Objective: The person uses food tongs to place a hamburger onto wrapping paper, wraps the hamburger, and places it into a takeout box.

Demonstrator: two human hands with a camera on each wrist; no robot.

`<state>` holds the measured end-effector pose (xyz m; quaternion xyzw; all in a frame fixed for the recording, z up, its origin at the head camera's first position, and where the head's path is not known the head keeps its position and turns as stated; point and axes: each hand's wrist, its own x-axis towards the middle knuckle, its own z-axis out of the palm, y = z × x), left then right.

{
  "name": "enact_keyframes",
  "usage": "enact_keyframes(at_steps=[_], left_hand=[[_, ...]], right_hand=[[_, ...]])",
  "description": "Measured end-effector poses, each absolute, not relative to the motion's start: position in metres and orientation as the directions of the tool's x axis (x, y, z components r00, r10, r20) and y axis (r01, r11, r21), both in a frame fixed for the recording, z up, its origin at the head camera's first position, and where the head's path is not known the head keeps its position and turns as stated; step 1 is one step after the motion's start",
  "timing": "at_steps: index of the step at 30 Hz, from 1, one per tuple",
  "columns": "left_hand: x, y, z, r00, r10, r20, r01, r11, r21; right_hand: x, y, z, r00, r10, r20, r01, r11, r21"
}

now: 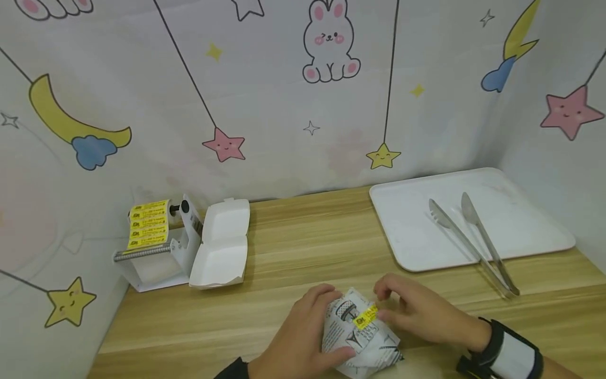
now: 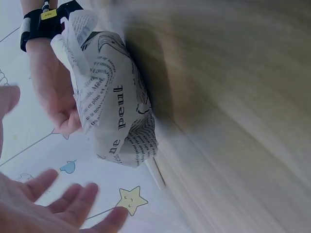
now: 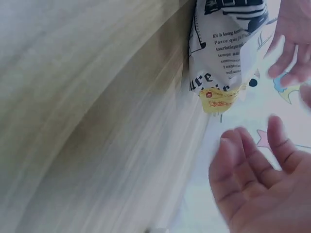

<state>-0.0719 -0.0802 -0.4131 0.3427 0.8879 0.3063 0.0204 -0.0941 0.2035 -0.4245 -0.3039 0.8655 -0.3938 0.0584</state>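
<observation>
A parcel wrapped in newsprint-patterned paper (image 1: pixel 362 345) lies on the wooden table at the front, a yellow label (image 1: pixel 366 317) stuck across its top. In the right wrist view that label (image 3: pixel 217 100) folds over an end of the wrap. My left hand (image 1: pixel 305 334) is at the parcel's left side, fingers spread; the left wrist view shows these fingers (image 2: pixel 80 199) apart from the paper (image 2: pixel 114 111). On the other side, my right hand (image 1: pixel 421 311) has loosely bent fingers near the label, and the right wrist view shows nothing between them. The wrap hides its contents.
At the back left stand a label dispenser (image 1: pixel 182 250) with a roll of yellow labels (image 1: pixel 149 223) and an open white clamshell box (image 1: pixel 220 258). A white tray (image 1: pixel 412 210) sits at the back right, with metal tongs (image 1: pixel 492 252) reaching over its front edge.
</observation>
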Motion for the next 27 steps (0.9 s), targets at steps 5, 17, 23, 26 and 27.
enact_keyframes(at_steps=[5,17,23,26,27], left_hand=[[-0.073,-0.083,-0.423,-0.772,0.636,0.008,0.528,0.634,0.565],[-0.076,-0.077,-0.431,-0.758,0.636,-0.146,0.502,0.711,0.492],[-0.076,-0.074,-0.431,-0.763,0.630,-0.145,0.503,0.719,0.480],[-0.077,-0.073,-0.431,-0.761,0.632,-0.144,0.509,0.720,0.471],[-0.078,-0.073,-0.432,-0.763,0.629,-0.145,0.507,0.723,0.469]], right_hand=[[-0.081,0.203,-0.432,-0.725,-0.677,0.131,-0.590,0.511,-0.625],[-0.074,0.192,-0.445,-0.711,-0.700,0.064,-0.600,0.558,-0.573],[-0.075,0.188,-0.447,-0.722,-0.689,0.063,-0.606,0.586,-0.538],[-0.077,0.188,-0.447,-0.716,-0.695,0.064,-0.613,0.582,-0.535],[-0.078,0.188,-0.446,-0.713,-0.698,0.068,-0.616,0.576,-0.537]])
